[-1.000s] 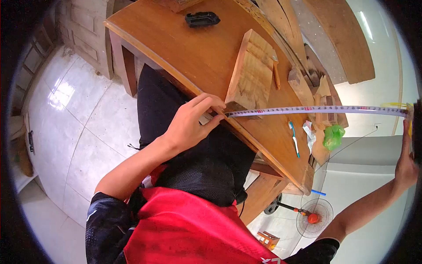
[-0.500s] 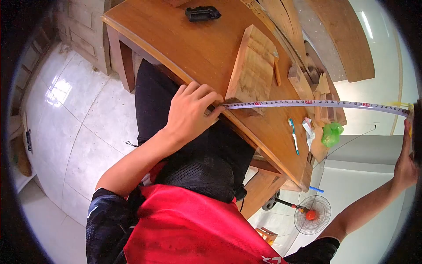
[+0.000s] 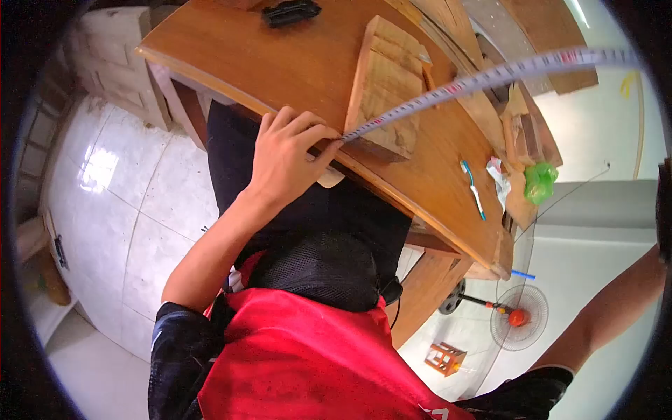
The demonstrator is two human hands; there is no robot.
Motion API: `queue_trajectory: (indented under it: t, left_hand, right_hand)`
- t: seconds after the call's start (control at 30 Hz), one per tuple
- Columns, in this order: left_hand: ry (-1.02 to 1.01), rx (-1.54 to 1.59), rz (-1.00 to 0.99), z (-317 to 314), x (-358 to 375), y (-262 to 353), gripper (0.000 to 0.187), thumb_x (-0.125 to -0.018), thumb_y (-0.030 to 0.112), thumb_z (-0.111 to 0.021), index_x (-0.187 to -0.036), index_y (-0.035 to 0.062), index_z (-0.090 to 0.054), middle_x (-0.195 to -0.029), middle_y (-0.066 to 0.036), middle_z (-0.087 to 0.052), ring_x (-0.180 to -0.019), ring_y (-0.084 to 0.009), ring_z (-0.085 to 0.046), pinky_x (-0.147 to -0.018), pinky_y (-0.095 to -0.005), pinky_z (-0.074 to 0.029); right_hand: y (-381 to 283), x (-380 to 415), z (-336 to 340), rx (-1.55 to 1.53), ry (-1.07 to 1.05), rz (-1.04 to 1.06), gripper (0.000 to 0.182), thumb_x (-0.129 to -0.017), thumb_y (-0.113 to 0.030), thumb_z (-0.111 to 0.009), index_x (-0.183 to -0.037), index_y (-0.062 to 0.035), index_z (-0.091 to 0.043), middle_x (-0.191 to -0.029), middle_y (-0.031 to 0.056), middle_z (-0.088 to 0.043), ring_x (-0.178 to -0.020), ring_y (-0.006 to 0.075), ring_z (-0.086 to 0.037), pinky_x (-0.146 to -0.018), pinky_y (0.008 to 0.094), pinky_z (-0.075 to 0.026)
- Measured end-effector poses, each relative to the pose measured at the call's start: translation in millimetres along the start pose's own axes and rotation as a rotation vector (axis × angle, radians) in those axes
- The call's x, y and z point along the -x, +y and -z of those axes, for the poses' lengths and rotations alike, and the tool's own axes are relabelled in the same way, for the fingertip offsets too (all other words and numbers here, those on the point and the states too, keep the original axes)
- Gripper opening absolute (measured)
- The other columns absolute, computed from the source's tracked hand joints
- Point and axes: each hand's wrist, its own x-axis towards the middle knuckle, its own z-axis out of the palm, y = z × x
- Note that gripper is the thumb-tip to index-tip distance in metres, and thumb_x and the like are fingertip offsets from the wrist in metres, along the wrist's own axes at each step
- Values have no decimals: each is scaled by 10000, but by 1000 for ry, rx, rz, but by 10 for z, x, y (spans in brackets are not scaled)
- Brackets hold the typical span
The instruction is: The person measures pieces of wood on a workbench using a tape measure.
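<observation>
My left hand (image 3: 285, 155) is at the near edge of the wooden table (image 3: 231, 52), with thumb and fingers pinched on the end of a white tape measure (image 3: 453, 89). From there the tape runs up and right, bowed, above a thick wooden block (image 3: 388, 84), and leaves at the right edge. My right forearm (image 3: 619, 301) reaches to the right edge; the hand is beyond the visible area. A dark shape there cannot be made out.
A black object (image 3: 290, 12) lies on the table's far left. A toothbrush (image 3: 473, 189), a crumpled wrapper (image 3: 499, 183) and a green plastic bag (image 3: 540, 183) are at the right. Beyond are wooden planks (image 3: 553, 35). A fan (image 3: 519, 318) stands below right.
The tape's far part has swung upward and now slants. My right hand has passed out of view at the right. My left hand still pinches the tape's end; the whole view has shifted slightly.
</observation>
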Motion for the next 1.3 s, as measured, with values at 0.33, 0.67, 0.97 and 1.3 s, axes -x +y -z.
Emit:
queue_trajectory:
  t: [0.33, 0.67, 0.97, 1.3]
  left_hand:
    - [-21, -51, -37, -43, -50, 26, 126, -756, 147, -804, -845, 81, -744, -886, 1, -675, -845, -216, -572, -759, -348, -415]
    - [-25, -19, -46, -44, -44, -24, 139, -746, 152, -813, -862, 85, -776, -893, 2, -686, -840, -201, -571, -773, -346, -430]
    - [-77, 21, -30, 28, -74, -44, 135, -768, 136, -793, -872, 59, -756, -949, -23, -677, -868, -217, -588, -779, -342, -452]
    - [-347, 554, 213, 394, -741, -484, 92, -876, 115, -690, -905, 30, -675, -906, -39, -635, -683, -115, -559, -621, -250, -445]
  right_hand:
    - [158, -40, -36, 22, -149, -132, 683, -742, -217, -864, -1307, -34, -526, -1239, 126, -603, -1169, 231, -585, -1009, 404, -514]
    - [239, -84, -59, 37, -220, -143, 671, -770, -266, -840, -1322, -32, -539, -1244, 137, -616, -1168, 213, -592, -998, 385, -503]
    - [251, -40, -89, 43, -265, -192, 665, -795, -311, -817, -1336, -31, -551, -1249, 147, -629, -1166, 198, -598, -988, 368, -493]
    - [254, 801, -108, 8, -343, -673, 664, -823, -361, -792, -1351, -30, -565, -1254, 159, -642, -1165, 180, -606, -977, 348, -482]
